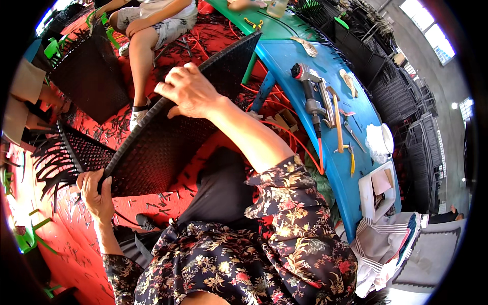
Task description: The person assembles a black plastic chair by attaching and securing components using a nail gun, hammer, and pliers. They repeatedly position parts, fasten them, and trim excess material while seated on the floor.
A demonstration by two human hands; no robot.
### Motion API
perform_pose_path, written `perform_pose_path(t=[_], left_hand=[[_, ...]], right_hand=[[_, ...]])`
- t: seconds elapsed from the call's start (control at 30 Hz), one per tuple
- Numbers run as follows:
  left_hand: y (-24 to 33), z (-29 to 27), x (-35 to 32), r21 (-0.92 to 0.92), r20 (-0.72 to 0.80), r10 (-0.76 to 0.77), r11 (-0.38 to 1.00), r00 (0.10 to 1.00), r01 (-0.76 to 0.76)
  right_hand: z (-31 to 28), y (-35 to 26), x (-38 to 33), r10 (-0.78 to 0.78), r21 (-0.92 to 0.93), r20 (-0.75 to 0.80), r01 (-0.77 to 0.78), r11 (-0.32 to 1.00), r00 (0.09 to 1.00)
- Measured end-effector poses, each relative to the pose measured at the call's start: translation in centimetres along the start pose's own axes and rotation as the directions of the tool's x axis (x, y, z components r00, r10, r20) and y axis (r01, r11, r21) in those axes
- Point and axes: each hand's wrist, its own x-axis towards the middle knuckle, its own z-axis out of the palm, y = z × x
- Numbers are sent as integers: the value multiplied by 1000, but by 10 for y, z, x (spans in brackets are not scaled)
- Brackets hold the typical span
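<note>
A large black woven wicker piece stands tilted in front of me, its thick rim running from lower left to upper right. At the rim's near left end, my left hand is closed on it, thumb on the near side. Over the middle of the rim reaches my right hand, fingers loosely bent and thumb apart; whether it touches the rim is hard to tell. Loose black strands fan out at the left, beside another woven section. My lap partly hides the lower edge.
On the blue table to my right lie an air stapler, a hammer, yellow-handled pliers and a white basket. A red hose hangs there. Black scraps litter the red floor covering. A co-worker sits ahead.
</note>
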Motion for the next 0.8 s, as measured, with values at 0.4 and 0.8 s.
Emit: perform_pose_path(t=[0.4,0.8], left_hand=[[18,-15,-14,57,27,56,997,998,-58],[34,-30,-15,51,47,-21,999,999,19]], right_hand=[[-140,148,-205,989,-421,-149,-906,-47,18],[-103,195,-234,975,-470,52,-867,-165,-214]])
